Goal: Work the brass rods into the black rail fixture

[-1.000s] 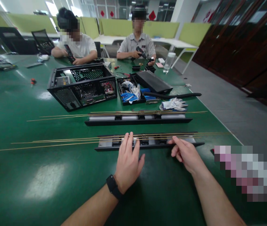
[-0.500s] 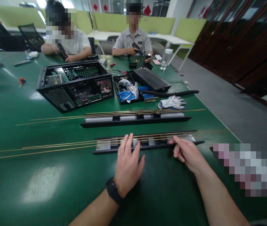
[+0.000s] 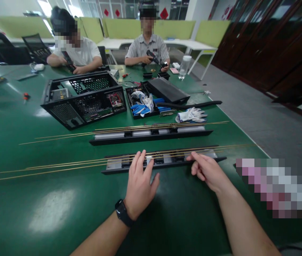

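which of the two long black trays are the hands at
The near tray: the left hand and right hand are both at it. The far tray, closer to the computer case, has neither hand at it.

Left hand [image 3: 140, 185] spread over nearer black rail [image 3: 167, 164], right hand [image 3: 206, 170] sat near its right end, gold rods [image 3: 172, 153] lay lengthwise above.

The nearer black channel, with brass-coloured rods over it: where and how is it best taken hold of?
Probably at both outer ends of the nearer black channel, coming from the near side. It is long and lies flat, so two spread grips should balance it, and no rod crosses its near edge. The brass-coloured rods run past both ends, so gripping below them seems safer.
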The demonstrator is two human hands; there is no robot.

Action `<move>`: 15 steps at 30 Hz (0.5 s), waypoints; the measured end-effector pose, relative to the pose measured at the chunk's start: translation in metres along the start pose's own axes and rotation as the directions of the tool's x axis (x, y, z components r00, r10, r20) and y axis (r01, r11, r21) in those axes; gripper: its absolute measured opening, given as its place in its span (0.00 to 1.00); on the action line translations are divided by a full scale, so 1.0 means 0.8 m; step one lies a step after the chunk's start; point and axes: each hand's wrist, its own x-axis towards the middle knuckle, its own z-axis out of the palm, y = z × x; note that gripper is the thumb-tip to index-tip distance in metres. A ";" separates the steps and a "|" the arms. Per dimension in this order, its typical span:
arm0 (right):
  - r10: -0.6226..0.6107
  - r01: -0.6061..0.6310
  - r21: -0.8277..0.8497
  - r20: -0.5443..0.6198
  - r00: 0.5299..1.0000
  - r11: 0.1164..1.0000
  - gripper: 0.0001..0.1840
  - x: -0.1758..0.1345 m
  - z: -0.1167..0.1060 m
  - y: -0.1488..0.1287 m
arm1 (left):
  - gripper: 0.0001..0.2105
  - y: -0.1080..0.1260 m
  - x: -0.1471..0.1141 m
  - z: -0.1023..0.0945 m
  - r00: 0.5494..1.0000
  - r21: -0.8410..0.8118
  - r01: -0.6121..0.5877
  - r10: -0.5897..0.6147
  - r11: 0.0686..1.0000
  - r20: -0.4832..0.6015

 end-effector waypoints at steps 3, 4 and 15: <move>-0.020 0.020 0.019 0.011 1.000 1.000 0.28 0.001 0.000 0.001 | 0.20 -0.002 -0.001 0.002 1.000 0.010 -0.011 0.011 1.000 -0.018; -0.027 0.027 0.024 0.011 1.000 0.999 0.28 0.002 0.001 0.001 | 0.20 -0.003 -0.001 0.003 0.999 0.014 -0.018 0.019 1.000 -0.031; -0.083 0.083 0.068 -0.001 0.997 0.994 0.26 0.004 -0.001 0.002 | 0.19 -0.007 -0.003 0.007 0.995 0.022 -0.047 0.049 0.999 -0.087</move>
